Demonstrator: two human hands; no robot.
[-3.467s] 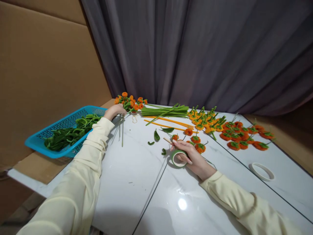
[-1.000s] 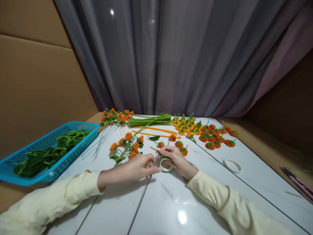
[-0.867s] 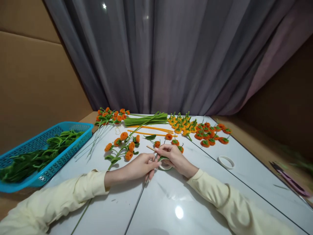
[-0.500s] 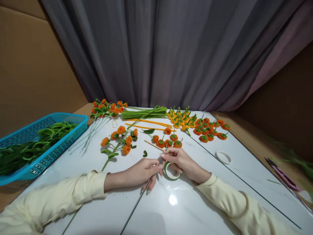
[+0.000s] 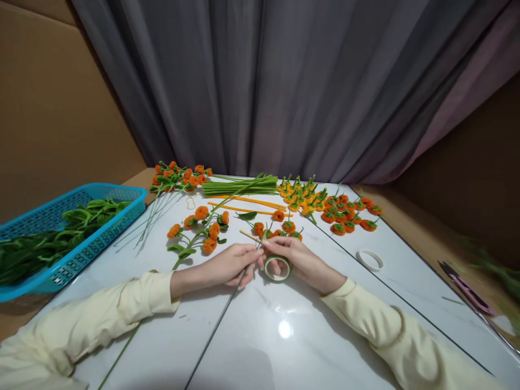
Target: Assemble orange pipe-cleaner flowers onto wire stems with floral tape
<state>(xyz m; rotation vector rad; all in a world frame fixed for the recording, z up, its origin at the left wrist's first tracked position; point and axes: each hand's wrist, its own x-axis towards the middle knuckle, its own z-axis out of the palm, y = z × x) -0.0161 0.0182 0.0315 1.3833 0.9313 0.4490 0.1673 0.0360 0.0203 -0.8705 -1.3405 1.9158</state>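
My left hand (image 5: 235, 264) pinches a long thin dark stem wire (image 5: 215, 329), which slants from the table's near edge up to my fingertips. Close against it, my right hand (image 5: 298, 255) is closed on a roll of green floral tape (image 5: 278, 268), the ring hanging below the fingers. Both hands' fingertips meet at the wire's upper end, where a bit of green shows; the fingers partly hide it. Just beyond them lie loose orange pipe-cleaner flowers (image 5: 278, 216) and a thin tan stick (image 5: 248, 235). A branch of orange flowers (image 5: 201, 213) lies past my left wrist, its stem running under the sleeve.
A blue basket (image 5: 140, 199) of green leaves stands left. Along the back are green pipe cleaners (image 5: 239, 187), yellow flowers (image 5: 303, 197) and more orange flowers (image 5: 349, 215). To the right are a white tape ring (image 5: 369, 260) and pink-handled scissors (image 5: 471, 292).
Both hands have moved slightly away from me, bringing the wire's upper end and the tape roll along. My right fingertips have come closer to the left ones.
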